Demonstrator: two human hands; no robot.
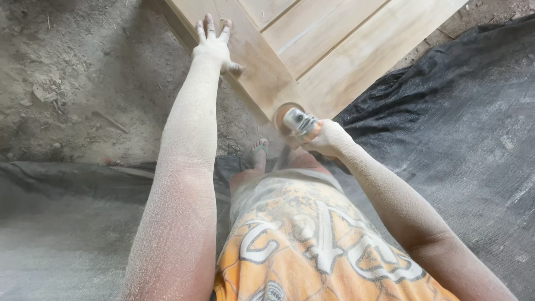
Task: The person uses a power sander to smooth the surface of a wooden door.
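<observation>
The step in hand looks like power-sanding the near corner of a pale panelled wooden door (312, 50), which lies flat and low above the dirt floor (83, 83). The right hand (329, 136) is clenched round the body of a small angle grinder (298, 122) — its disc sits on the door's near corner, just at the edge. The left hand (214, 44) lies on the door's left rail, fingers (209, 25) spread and released, gripping nothing, pressing flat as if to steady the work.

By my judgement the next move calls for a steady, level disc drawn along the rail from that corner, with the bracing hand kept well apart from it.

Both arms, the orange printed shirt (312, 239) and a sandalled foot (259, 153) below the door's corner are coated in fine pale dust. A dark woven sheet (446, 111) lies to the right of the door.

The far part of the door is cut off by the frame; the grinder's disc is blurred, and its cord and switch cannot be made out — nor what the door rests on.
</observation>
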